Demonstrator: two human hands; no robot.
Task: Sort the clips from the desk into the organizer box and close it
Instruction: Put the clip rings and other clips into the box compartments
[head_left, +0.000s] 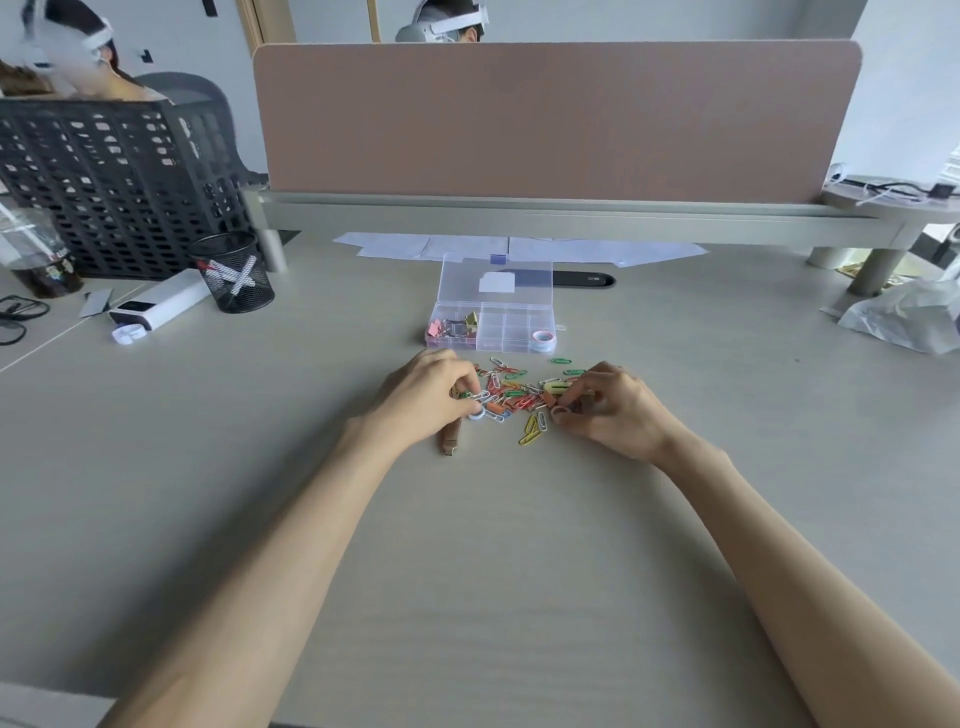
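Left hand (423, 397), right hand (618, 415) flank clips (519, 397)

A mesh pen cup (236, 275) is being backed by a black crate (114, 182), a white device (158, 306) beside it; papers (519, 247) are being overhung by a shelf (571, 221) carrying a pink divider (556, 119).

The paper clips (514, 396) lie on the desk (493, 561) between left hand (426, 397) and right hand (610, 410), organizer box (511, 326) just behind them.
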